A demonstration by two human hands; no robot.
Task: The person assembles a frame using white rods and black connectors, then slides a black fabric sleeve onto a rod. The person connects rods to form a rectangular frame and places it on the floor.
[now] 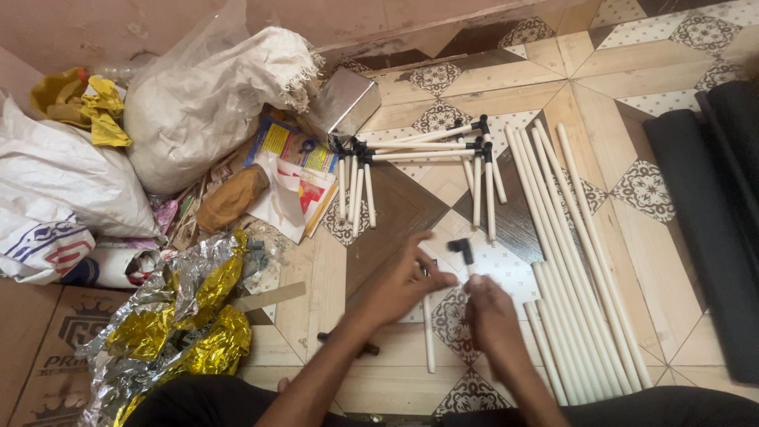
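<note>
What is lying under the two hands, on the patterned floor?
Under the left hand a white rod lies on the tiled floor, its upper end covered by the hand. The right hand holds a rod with a black connector; the floor beneath it is hidden.

Two hands are in view, the left hand (405,281) and the right hand (490,316). One black elbow piece (461,250) sits at the centre. Roughly a dozen long white rods (581,261) lie bundled at four o'clock; the exact number cannot be told. About ten shorter white rods with black ends (427,154) lie at twelve o'clock. One loose white rod (428,340) lies at six o'clock. Two black rolls (711,221) lie at three o'clock. Three white sacks (198,103) sit at ten o'clock, and one metal box (348,101) at eleven o'clock.
</note>
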